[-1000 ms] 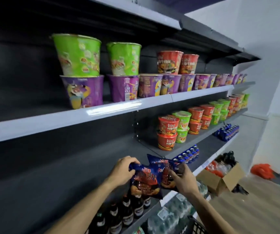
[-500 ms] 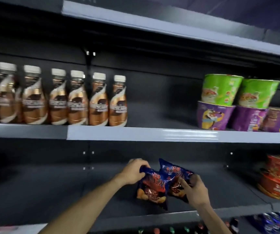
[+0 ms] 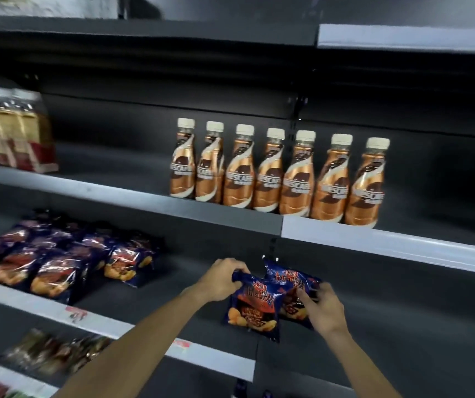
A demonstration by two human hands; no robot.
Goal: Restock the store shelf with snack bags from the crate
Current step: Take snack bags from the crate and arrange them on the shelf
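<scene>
Head view: low in the middle of the frame, the left hand (image 3: 221, 280) pinches the top edge of a dark blue snack bag (image 3: 255, 308), while the right hand (image 3: 321, 307) grips a second snack bag (image 3: 288, 278) just behind it, the two overlapping. Both are held above the dark shelf (image 3: 173, 311). At the left of the frame, stocked snack bags (image 3: 58, 262) lie in rows on that shelf. On the shelf above stands a row of coffee bottles (image 3: 278, 176); blurred yellow cartons (image 3: 9, 133) sit at upper left.
</scene>
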